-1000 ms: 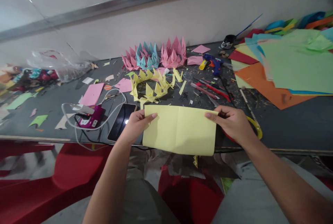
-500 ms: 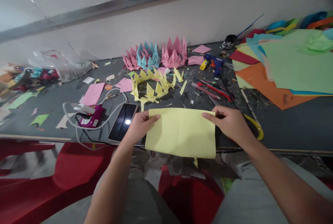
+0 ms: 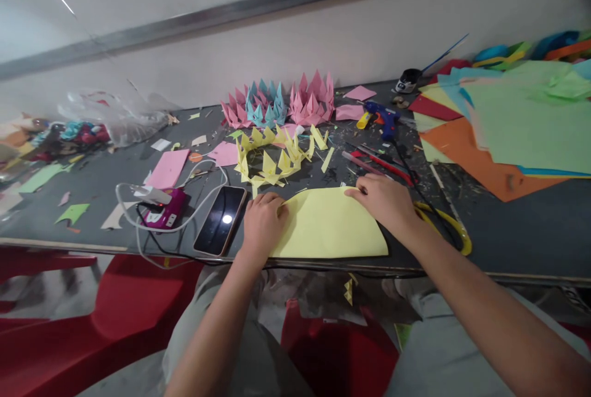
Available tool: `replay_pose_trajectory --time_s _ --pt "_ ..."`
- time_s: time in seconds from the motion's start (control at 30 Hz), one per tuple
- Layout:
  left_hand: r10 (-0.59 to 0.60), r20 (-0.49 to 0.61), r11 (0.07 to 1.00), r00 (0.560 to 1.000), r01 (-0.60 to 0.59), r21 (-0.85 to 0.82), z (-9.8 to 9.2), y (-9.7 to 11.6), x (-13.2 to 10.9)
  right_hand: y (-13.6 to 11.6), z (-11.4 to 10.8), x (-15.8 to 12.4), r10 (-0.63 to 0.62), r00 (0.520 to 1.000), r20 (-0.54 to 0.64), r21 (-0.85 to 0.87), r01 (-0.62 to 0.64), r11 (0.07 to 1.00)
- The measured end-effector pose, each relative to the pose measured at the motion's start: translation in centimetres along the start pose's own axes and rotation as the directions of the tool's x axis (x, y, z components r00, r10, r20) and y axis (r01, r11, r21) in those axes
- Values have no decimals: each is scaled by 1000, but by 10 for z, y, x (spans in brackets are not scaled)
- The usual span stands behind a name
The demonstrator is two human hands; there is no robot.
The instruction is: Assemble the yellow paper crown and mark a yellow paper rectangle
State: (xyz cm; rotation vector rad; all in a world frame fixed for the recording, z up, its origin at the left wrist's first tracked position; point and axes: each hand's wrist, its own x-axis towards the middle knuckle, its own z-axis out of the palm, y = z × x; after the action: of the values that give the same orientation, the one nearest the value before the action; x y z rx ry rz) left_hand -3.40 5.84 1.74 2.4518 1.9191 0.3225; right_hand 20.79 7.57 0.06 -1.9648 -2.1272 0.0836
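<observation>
A sheet of yellow paper lies at the table's front edge, its far edge bowed and its corners turned in under my fingers. My left hand grips its left side, fingers curled over the far corner. My right hand pinches the far edge toward the right, thumb on top. Just beyond the sheet sits a yellow paper crown of folded points. A phone rests left of my left hand. Scissors with yellow handles lie partly behind my right forearm.
Pink crowns and a blue crown stand near the wall. A blue glue gun lies right of them. Stacked coloured paper covers the far right. A purple power adapter with cables sits left. Paper scraps are scattered about.
The yellow paper has gone from raised over the table edge to lying on the tabletop. Both hands moved with it, and its far edge now curves where it was straight.
</observation>
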Motion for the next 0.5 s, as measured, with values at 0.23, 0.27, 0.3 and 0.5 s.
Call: replay_pose_trajectory --time_s 0.23,0.27,0.3,0.5 --pt "160 -10 987 987 -160 -1 5 11 11 -1 3 1 -47 998 -37 -11 47 999" --pt "222 25 975 975 -221 -21 7 13 12 -1 3 1 -51 998 -41 -12 51 999" --pt "280 78 960 957 -277 -49 10 14 13 0 3 1 -52 998 -41 -12 51 999" --pt "291 174 956 941 -281 -79 13 27 12 -1 5 0 -38 999 -24 -7 38 999"
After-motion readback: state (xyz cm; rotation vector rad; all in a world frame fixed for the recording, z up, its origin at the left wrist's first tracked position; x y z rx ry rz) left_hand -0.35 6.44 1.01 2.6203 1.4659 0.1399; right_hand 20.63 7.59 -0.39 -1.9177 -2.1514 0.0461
